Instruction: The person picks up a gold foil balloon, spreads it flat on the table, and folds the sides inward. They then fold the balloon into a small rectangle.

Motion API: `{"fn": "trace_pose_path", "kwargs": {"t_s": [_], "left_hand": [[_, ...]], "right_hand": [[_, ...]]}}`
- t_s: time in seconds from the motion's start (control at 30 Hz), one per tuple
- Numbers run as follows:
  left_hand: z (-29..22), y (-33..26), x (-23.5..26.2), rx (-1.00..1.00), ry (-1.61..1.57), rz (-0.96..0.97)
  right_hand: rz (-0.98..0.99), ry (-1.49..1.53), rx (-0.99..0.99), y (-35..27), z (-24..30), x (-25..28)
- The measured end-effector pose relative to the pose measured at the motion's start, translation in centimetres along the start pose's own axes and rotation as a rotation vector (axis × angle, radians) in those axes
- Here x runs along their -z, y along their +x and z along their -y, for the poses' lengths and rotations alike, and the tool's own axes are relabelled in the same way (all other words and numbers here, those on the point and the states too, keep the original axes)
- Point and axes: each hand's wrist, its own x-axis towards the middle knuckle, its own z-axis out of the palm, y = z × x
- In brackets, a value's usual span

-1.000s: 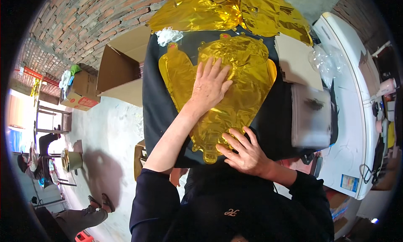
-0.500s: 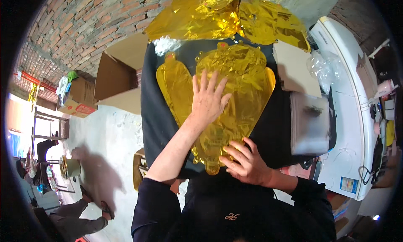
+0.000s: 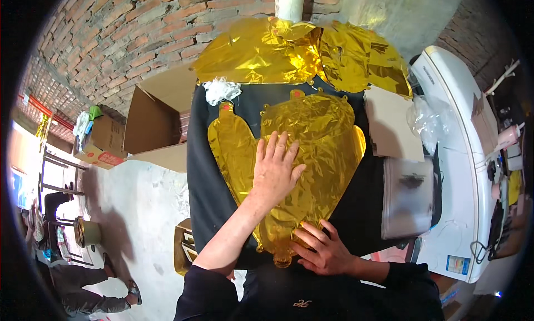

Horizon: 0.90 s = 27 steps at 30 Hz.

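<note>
Gold foil balloon (image 3: 317,154), flat and uninflated: I am seeing it lying in the middle of the black work surface (image 3: 206,187), wide lobes far, narrow neck near. My left hand (image 3: 276,168) is lying palm-down on its left half, fingers spread and flat, gripping nothing. My right hand (image 3: 325,250) is pressing on the near neck of the balloon, fingers loosely curled and splayed on the foil; whether they are pinching it I cannot tell. A second, narrower gold foil piece (image 3: 231,148) is showing just left of the left hand, partly under the balloon. A tuft of white string (image 3: 221,90) is sitting on the far left corner of the surface. A heap of gold foil sheets (image 3: 295,51) is lying along the far edge. To the right: a brown cardboard sheet (image 3: 392,123), a clear plastic bag (image 3: 428,123) and a white machine (image 3: 461,171). To the left: an open cardboard box (image 3: 153,123) against the brick wall (image 3: 111,43).
</note>
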Motion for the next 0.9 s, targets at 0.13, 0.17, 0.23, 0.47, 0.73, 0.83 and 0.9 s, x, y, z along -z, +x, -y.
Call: {"fn": "trace_pose_path", "kwargs": {"t_s": [0.13, 0.17, 0.23, 0.47, 0.73, 0.83, 0.9], "left_hand": [[0.1, 0.2, 0.4, 0.03, -0.002, 0.011], [0.2, 0.2, 0.3, 0.029, -0.003, 0.016], [0.2, 0.2, 0.3, 0.05, -0.028, 0.024], [0.0, 0.2, 0.1, 0.032, -0.064, 0.008], [0.2, -0.2, -1.0, 0.004, -0.004, -0.009], [0.8, -0.3, -1.7, -0.018, 0.022, -0.084], [0.7, 0.2, -1.6, -0.039, 0.011, -0.128]], "right_hand": [[-0.007, 0.012, -0.009, 0.2, -0.1, 0.2], [-0.006, 0.015, -0.013, 0.2, -0.2, 0.1], [-0.014, 0.028, -0.005, 0.1, -0.3, -0.1], [-0.026, 0.046, -0.006, -0.3, -0.3, -0.6], [-0.057, 0.022, -0.036, -0.7, 0.1, -0.8], [-0.089, 0.038, -0.042, -0.7, 0.2, -0.7], [-0.134, 0.089, -0.051, -0.6, -0.1, -0.4]]}}
